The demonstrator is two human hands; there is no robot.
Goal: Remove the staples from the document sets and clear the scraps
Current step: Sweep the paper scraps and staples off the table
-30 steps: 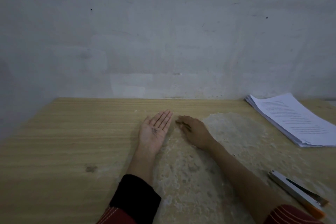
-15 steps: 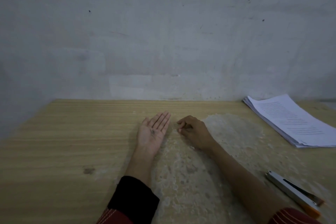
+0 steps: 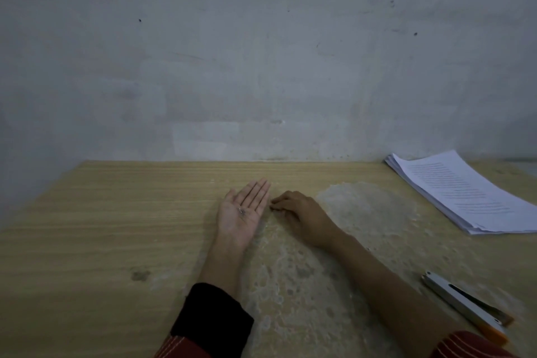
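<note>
Behind everything I see a dull grey plastered wall (image 3: 261, 52), scuffed and flecked with dark marks, meeting the far edge of the wood-grain laminate surface (image 3: 101, 227). Across the middle and right of that surface spreads a pale, blotchy, worn patch (image 3: 305, 285) with a rough, mottled texture.

From the head camera, my left hand (image 3: 242, 212) lies flat on its back, palm up and fingers straight and together, spread open; a few tiny dark staples (image 3: 241, 211) rest in the hollow of the palm. A black cuff (image 3: 212, 320) wraps the forearm below it. My right hand (image 3: 299, 212) sits palm down just beside the left fingers, its fingertips curled and pressed to the surface; I cannot tell whether it pinches anything.

At the far right a neat stack of printed papers (image 3: 465, 192) lies flat, edges slightly fanned. Near the right forearm lies a slim metal stapler (image 3: 465, 305) with an orange end.
</note>
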